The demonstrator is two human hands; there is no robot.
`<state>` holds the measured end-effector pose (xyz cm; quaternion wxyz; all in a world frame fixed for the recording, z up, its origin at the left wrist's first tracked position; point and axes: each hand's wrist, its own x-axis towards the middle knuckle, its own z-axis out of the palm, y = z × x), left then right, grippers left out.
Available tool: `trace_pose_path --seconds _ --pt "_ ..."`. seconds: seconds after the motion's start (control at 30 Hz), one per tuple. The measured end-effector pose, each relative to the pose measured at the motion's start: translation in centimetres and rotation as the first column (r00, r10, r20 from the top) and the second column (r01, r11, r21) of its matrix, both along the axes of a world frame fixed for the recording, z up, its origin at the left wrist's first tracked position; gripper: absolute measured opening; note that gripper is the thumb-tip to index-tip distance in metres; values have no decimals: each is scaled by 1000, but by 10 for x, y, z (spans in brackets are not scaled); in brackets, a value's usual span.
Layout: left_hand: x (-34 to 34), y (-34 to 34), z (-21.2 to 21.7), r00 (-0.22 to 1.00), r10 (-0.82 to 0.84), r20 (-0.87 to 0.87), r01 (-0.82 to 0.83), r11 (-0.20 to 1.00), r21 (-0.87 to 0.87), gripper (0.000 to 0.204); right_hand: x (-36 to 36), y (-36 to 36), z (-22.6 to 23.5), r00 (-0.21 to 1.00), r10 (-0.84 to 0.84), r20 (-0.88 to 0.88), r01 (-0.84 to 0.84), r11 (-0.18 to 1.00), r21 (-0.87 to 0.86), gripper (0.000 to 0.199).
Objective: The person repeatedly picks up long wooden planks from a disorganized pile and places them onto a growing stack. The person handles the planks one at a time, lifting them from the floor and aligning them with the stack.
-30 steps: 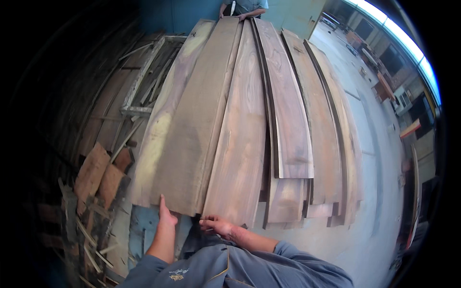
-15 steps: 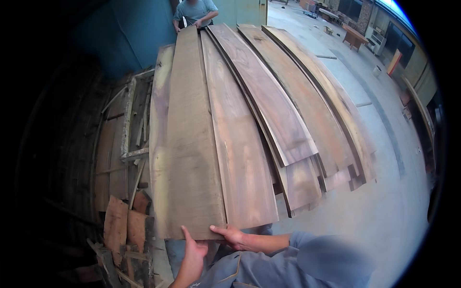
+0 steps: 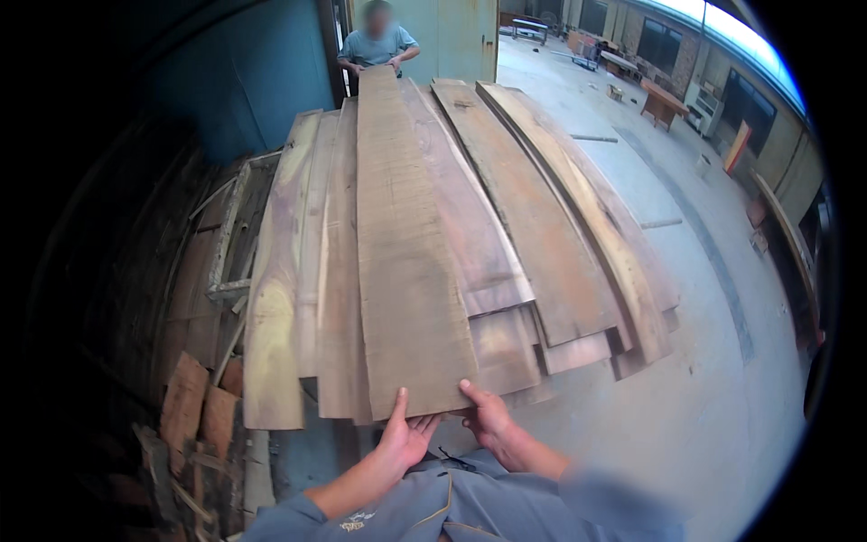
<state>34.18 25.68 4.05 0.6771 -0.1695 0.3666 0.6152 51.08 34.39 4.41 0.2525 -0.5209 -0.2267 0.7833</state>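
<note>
A long brown wooden plank (image 3: 411,271) stretches away from me, lying over or just above other boards; I cannot tell whether it touches them. My left hand (image 3: 408,440) grips its near end from below, thumb on the top face. At the near right corner my right hand (image 3: 490,418) holds it the same way, its fingers mostly hidden underneath. A co-worker (image 3: 377,43) in a light blue shirt has both hands at the plank's far end. To its left lies a pale-streaked board (image 3: 278,334); on the right is an orange-stained board (image 3: 533,226).
Broken wood offcuts (image 3: 185,402) are heaped at the lower left, beside a weathered wooden frame (image 3: 221,244). Behind the co-worker stands a pale metal door (image 3: 456,41). Grey concrete floor (image 3: 668,434) runs along the right, with a brown table (image 3: 664,104) far back.
The plank has shifted right across the stack, uncovering boards on its left. Both my hands moved right with it and keep their hold. The co-worker at the far end moved right too.
</note>
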Motion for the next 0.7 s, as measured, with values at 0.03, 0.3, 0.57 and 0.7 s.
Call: trace_pose_path --seconds 0.03,0.3,0.57,0.7 --pt "28 15 3 1000 -14 -9 14 1000 10 87 27 12 -1 999 -37 -9 37 999 5 48" --pt "255 130 -43 992 -111 55 113 993 -31 86 244 115 -34 971 -235 -37 235 972 7 52" --pt "386 207 -64 976 -218 -28 217 975 -38 84 375 178 -86 965 -245 -88 243 969 -39 67" --pt "412 217 -63 946 -324 22 324 937 -129 86 410 180 -100 943 -326 -65 322 945 -63 56"
